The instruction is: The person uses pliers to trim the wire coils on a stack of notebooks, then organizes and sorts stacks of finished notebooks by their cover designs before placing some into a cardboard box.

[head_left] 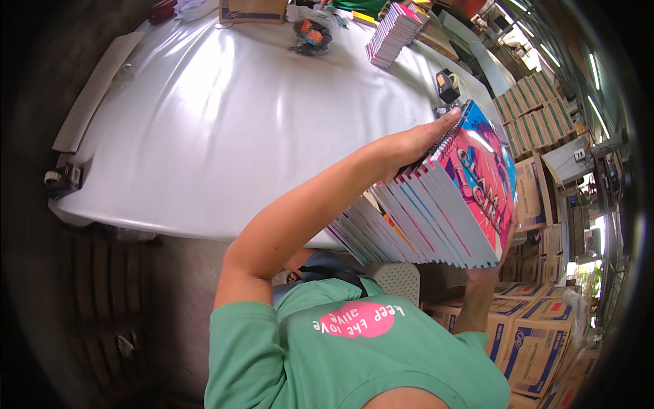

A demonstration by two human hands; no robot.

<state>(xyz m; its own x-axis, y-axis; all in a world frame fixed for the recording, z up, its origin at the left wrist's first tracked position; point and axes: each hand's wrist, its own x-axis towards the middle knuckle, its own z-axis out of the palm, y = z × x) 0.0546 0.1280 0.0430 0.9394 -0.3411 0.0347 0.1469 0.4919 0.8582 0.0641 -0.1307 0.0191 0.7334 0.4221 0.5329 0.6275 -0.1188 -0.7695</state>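
A thick row of spiral notebooks (436,215) is pressed together between my two hands, tilted, at the right end of the table. The outermost notebook (477,180) shows a glossy pink and blue illustrated cover. My left hand (424,140) reaches across and is closed over the upper side of the row, with the thumb by the spiral binding. My right hand (485,274) supports the lower corner from the right; most of its fingers are hidden behind the notebooks. The near end of the row hangs past the table's edge, close to my body.
A white-covered table (170,136) spreads ahead and left. Tape dispensers (448,86) sit on its right and left edges. Farther back are another stack of books (396,34), a plastic bag (312,35) and a cardboard box (252,10). Cartons (538,344) are piled at right, beside a perforated chair (396,281).
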